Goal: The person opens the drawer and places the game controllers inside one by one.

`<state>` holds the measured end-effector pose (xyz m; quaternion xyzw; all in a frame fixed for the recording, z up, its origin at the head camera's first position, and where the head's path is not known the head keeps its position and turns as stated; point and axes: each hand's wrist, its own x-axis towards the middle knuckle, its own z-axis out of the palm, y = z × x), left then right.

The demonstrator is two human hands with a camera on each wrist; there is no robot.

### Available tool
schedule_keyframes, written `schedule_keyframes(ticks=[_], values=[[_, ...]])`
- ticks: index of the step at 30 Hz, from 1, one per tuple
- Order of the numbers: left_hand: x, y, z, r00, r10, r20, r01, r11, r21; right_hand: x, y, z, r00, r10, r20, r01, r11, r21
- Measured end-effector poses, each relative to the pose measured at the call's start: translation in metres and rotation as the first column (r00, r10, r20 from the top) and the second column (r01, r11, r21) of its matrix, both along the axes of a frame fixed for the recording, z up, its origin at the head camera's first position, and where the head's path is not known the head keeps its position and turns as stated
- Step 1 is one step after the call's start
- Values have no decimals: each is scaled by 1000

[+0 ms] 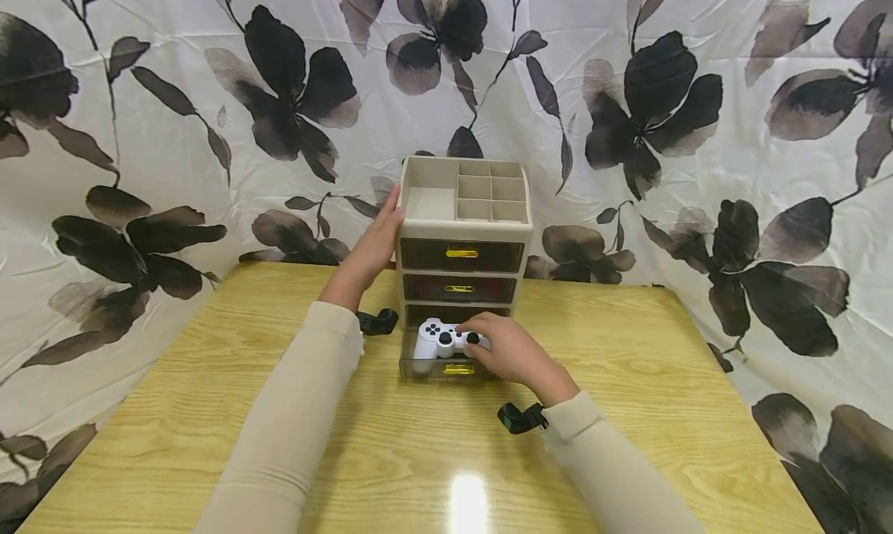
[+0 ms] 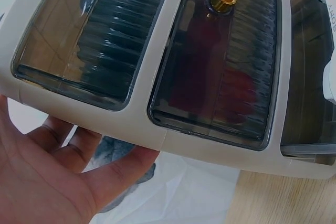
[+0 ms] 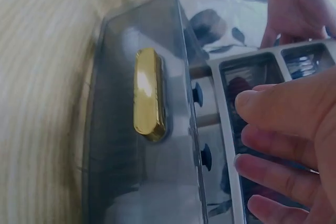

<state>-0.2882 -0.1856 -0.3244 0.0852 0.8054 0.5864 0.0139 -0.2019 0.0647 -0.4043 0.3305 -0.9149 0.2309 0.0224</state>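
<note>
A beige desktop drawer cabinet [image 1: 466, 229] stands on the table, its lowest see-through drawer [image 1: 418, 369] pulled out. In that drawer lies a white game controller [image 1: 427, 346] with black thumbsticks; its edge also shows in the left wrist view. My right hand [image 1: 512, 349] is over the controller's right part and hides it. The right wrist view shows those fingers apart and loosely bent, with nothing pinched between them. Against the cabinet's left side rests my left hand [image 1: 373, 247], fingers extended; the left wrist view shows its thumb [image 2: 123, 169] on the cabinet's edge.
Above the pulled-out drawer are two closed dark drawers, the top one [image 1: 432, 256] and the middle one [image 1: 425, 288], with gold handles. The cabinet's top has a divided tray [image 1: 456, 189]. A floral cloth [image 1: 544, 69] hangs behind the wooden table [image 1: 391, 456].
</note>
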Motion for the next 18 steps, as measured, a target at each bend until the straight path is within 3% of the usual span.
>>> schedule_keyframes(ticks=[7, 18], values=[[0, 1, 1, 1000, 0, -1, 0, 1000, -5, 16, 6, -3, 998, -11, -68, 8, 999, -39], [0, 2, 1, 1000, -2, -4, 2, 1000, -5, 37, 8, -16, 983, -149, -106, 130, 976, -174]])
